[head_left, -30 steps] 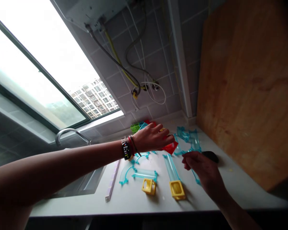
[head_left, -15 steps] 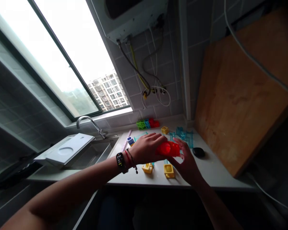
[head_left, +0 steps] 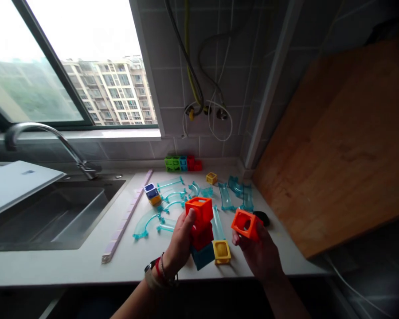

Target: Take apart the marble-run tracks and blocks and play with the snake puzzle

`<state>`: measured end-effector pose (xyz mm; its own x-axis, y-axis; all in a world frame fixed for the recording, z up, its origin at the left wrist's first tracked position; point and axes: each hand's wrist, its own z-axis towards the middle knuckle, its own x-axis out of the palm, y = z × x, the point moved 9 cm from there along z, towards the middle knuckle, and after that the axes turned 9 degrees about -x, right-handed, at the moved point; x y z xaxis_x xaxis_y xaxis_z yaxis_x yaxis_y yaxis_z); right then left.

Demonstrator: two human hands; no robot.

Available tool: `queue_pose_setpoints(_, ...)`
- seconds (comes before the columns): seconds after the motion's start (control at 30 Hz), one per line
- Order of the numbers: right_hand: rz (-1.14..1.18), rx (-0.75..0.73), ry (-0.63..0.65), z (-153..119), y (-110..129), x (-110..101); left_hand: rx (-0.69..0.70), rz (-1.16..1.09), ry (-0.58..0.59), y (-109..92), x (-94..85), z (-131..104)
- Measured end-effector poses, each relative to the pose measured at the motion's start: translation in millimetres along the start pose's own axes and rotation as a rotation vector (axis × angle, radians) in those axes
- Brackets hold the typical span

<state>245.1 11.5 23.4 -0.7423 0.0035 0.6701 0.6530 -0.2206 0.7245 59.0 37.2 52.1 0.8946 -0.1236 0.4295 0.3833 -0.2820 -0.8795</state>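
Left hand [head_left: 180, 240] curled round a block stack [head_left: 202, 230], right hand [head_left: 262, 259] round an orange cube [head_left: 254, 228]; yellow block [head_left: 221, 251] between them, teal tracks [head_left: 218, 224] beyond.

passable through the gap between the block stack [head_left: 201, 232] in the left hand [head_left: 181, 239] and the orange block [head_left: 253, 226] in the right hand [head_left: 261, 261], but obstructed lower down by a yellow block [head_left: 221, 251]. cluttered beyond by turquoise track pieces [head_left: 225, 197]. free on the counter [head_left: 109, 223] between the lilac strip [head_left: 129, 212] and the sink [head_left: 111, 192]. bounded at right by the wooden board [head_left: 346, 155], behind by the tiled wall [head_left: 173, 122].
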Motion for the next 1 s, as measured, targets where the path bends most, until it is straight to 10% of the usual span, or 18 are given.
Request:
queue_pose_setpoints(0.3, -0.521, -0.027, -0.003, 39, -19, -10, -0.395, -0.339, -0.009, 33, -36.7, -20)
queue_pose_setpoints(0.43, -1.171, -0.190, 0.189, 116, -9, 19, -0.424, -0.379, 0.013, 25, -52.3, -23)
queue_pose_setpoints(0.7, -1.732, -0.186, 0.283, 264, -43, 56, -0.318, -0.461, 0.035, -5, -77.3, -22)
queue_pose_setpoints(1.0, -1.886, -0.248, 0.298, 253, -52, 72, -0.233, -0.453, 0.097, -6, -96.6, -5)
